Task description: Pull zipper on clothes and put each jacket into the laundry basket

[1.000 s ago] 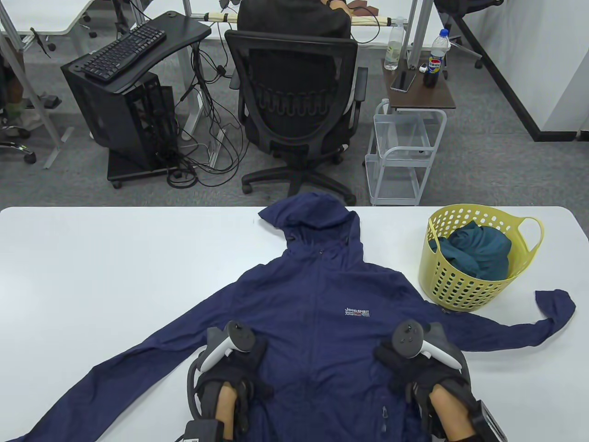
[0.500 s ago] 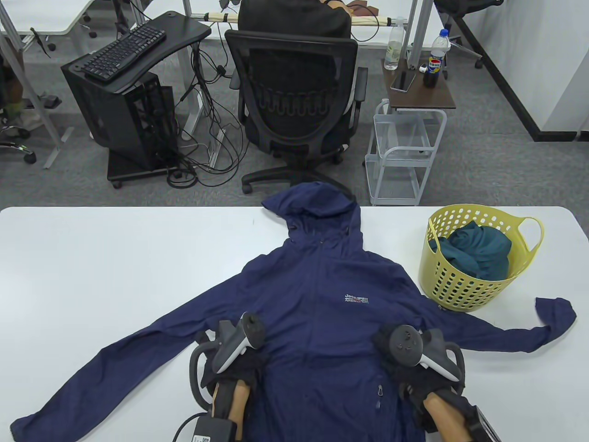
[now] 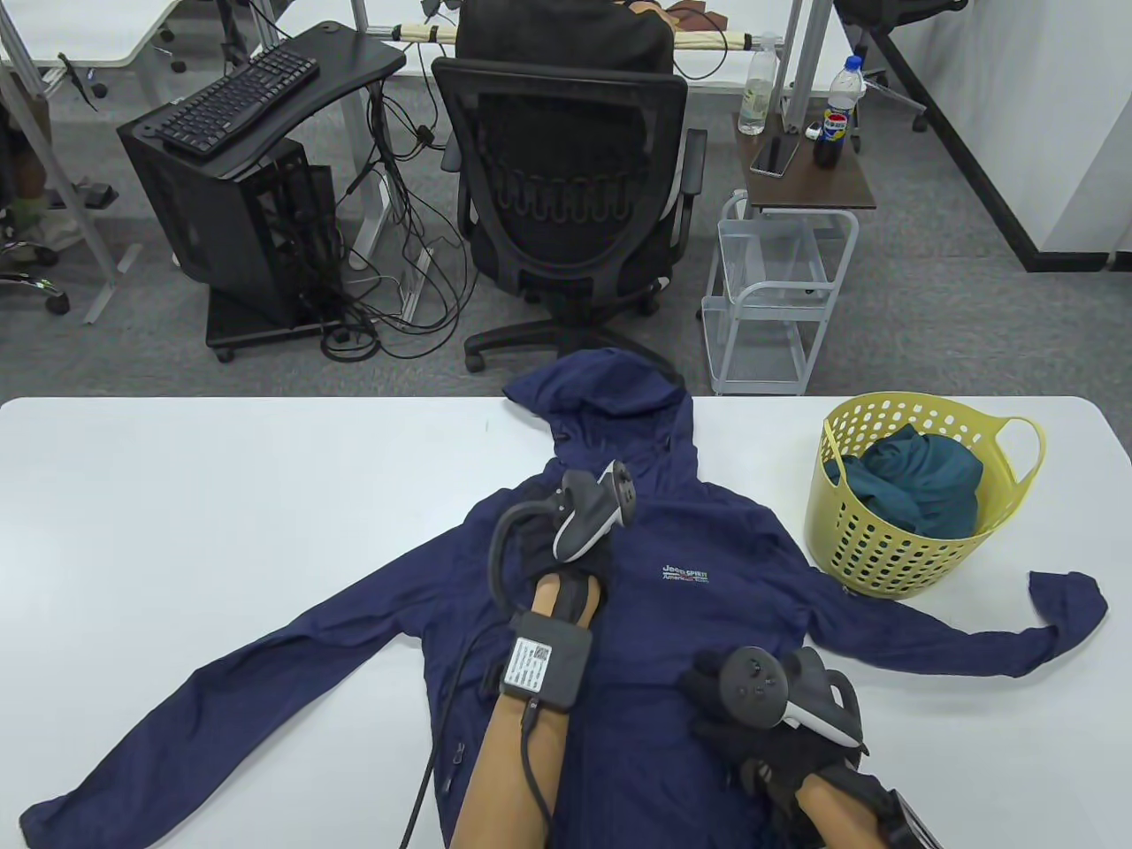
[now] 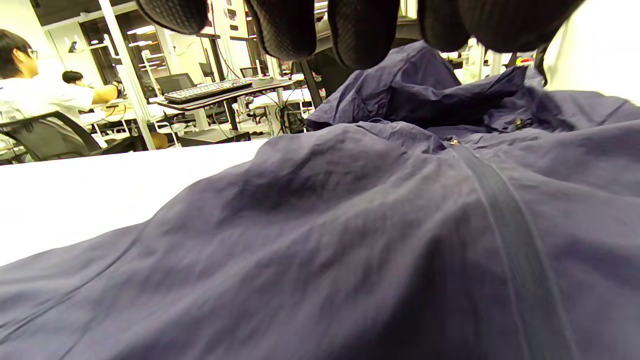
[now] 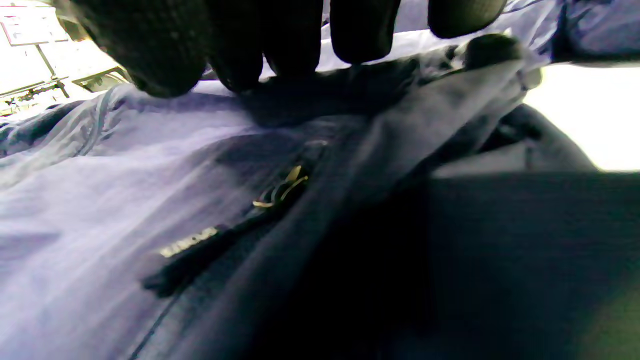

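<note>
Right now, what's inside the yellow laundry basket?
The yellow laundry basket holds a crumpled teal garment, which fills most of it. Anything beneath that garment is covered and cannot be seen.

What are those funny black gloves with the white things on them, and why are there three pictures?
Those are a person's two hands in sensor gloves. The white gadgets strapped on their backs track how the hands move. The big picture looks down at the table. The other two come from little cameras on each wrist, so the dark blobs at the top are the glove fingers. A navy jacket lies spread flat on the table. Beside it stands a yellow laundry basket with a teal garment inside. The left hand reaches over the jacket's chest, near the zipper. The right hand rests lower on the jacket. Neither seems to hold anything.
</note>
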`<action>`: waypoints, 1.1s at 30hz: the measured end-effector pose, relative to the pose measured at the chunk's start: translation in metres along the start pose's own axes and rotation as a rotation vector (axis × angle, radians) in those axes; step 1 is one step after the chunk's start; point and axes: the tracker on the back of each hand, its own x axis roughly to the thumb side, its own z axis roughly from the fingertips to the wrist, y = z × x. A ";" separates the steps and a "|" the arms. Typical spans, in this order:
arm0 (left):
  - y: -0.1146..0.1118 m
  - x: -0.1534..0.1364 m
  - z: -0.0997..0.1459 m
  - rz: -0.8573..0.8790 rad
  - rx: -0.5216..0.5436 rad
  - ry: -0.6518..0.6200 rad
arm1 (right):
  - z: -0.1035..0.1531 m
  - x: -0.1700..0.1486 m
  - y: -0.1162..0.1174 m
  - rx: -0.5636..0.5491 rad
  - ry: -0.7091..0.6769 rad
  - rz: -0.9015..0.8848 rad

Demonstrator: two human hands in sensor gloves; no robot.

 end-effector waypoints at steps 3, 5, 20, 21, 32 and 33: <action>-0.006 0.014 -0.031 0.041 -0.002 -0.002 | 0.003 -0.006 -0.004 -0.014 0.005 -0.017; -0.010 0.022 -0.044 0.079 0.026 -0.030 | 0.003 -0.008 -0.005 -0.006 0.011 -0.023; -0.062 0.023 -0.106 0.072 -0.295 -0.085 | -0.002 -0.008 0.001 0.030 0.025 -0.004; -0.060 0.019 -0.106 0.131 -0.284 -0.090 | -0.003 -0.007 0.002 0.035 0.024 0.000; -0.047 -0.011 -0.087 0.455 -0.227 -0.141 | -0.004 -0.005 0.005 0.044 0.009 0.017; -0.045 -0.011 -0.085 0.490 -0.260 -0.166 | -0.004 -0.006 0.005 0.045 0.009 0.016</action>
